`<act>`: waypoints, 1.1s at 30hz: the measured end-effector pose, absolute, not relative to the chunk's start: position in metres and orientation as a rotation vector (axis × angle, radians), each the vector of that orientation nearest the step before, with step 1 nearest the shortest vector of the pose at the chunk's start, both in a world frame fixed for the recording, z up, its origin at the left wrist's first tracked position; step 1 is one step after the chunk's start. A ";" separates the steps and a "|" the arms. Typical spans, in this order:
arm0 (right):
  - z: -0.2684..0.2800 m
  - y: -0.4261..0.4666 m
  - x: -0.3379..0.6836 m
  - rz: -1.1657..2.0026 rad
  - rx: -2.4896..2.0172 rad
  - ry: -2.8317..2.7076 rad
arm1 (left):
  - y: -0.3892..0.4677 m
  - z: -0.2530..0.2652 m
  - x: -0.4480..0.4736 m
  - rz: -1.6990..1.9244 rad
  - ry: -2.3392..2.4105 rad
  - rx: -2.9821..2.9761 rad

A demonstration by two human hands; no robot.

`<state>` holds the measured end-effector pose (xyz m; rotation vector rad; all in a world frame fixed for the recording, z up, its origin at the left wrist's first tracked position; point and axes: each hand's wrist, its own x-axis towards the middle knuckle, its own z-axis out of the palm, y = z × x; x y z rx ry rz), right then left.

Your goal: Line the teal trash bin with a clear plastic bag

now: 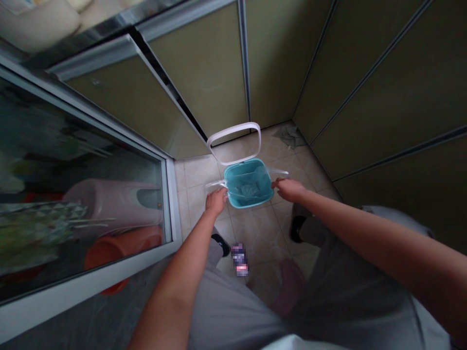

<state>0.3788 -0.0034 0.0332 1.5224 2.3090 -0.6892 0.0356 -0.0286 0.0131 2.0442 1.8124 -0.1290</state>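
On the tiled floor between my feet stands a teal trash bin (239,203), with a white rim frame (233,130) raised at its back. A clear plastic bag (248,187) lies inside it, and its loose ends stick out over both sides. My left hand (216,201) is closed at the bin's left edge, pinching the bag there. At the opposite edge my right hand (290,188) has its fingers closed on the bag by the rim. The exact fingertip contact is too small to make out.
Cabinet doors (200,63) rise behind the bin, and panels (386,97) stand to the right. A framed glass door (170,199) is at left, with an orange bucket (120,248) behind it. A grey cloth (290,136) lies in the corner. A pixelated item (240,260) lies near my feet.
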 end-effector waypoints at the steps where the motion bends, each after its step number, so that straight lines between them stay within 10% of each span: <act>1: 0.031 -0.003 0.378 -0.683 1.523 2.311 | -0.028 0.013 0.035 -0.111 1.823 2.010; 33: 0.016 0.005 0.376 -0.674 1.622 2.312 | -0.023 -0.001 0.013 0.097 1.771 1.900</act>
